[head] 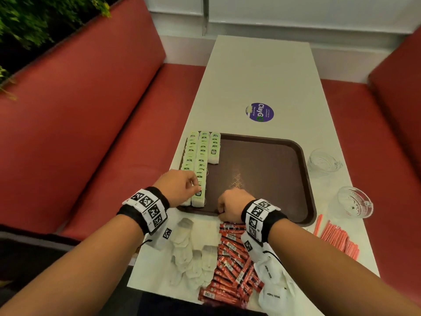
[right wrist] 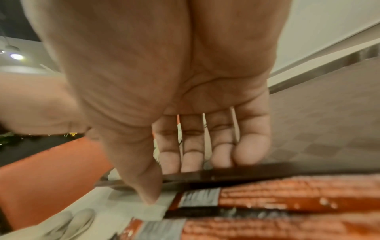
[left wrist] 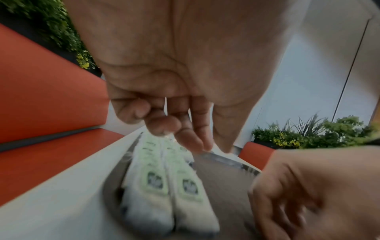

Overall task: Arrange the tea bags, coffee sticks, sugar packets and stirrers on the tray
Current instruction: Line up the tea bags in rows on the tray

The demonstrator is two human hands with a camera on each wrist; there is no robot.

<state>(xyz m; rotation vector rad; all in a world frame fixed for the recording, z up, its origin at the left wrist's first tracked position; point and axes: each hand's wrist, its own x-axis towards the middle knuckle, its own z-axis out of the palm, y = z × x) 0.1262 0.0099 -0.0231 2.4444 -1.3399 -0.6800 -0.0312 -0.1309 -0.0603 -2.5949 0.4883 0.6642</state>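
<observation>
A brown tray (head: 262, 169) lies on the white table. Three rows of green-tagged tea bags (head: 201, 160) fill its left side, blurred but close in the left wrist view (left wrist: 170, 186). My left hand (head: 195, 188) hovers over the near end of those rows, its fingers (left wrist: 197, 142) loosely curled and pointing down with nothing visible between them. My right hand (head: 224, 210) sits at the tray's near rim (right wrist: 267, 170). Its fingers (right wrist: 218, 154) reach into the tray and its thumb (right wrist: 148, 191) touches the table. Loose tea bags (head: 189, 254), red coffee sticks (head: 232, 258), white sugar packets (head: 273, 283) and pink stirrers (head: 339, 238) lie on the table.
Two glass bowls (head: 323, 163) (head: 354, 201) stand to the right of the tray. A purple sticker (head: 259, 112) marks the table beyond the tray. Red bench seats (head: 91, 115) run along both sides of the table. The tray's right part holds nothing.
</observation>
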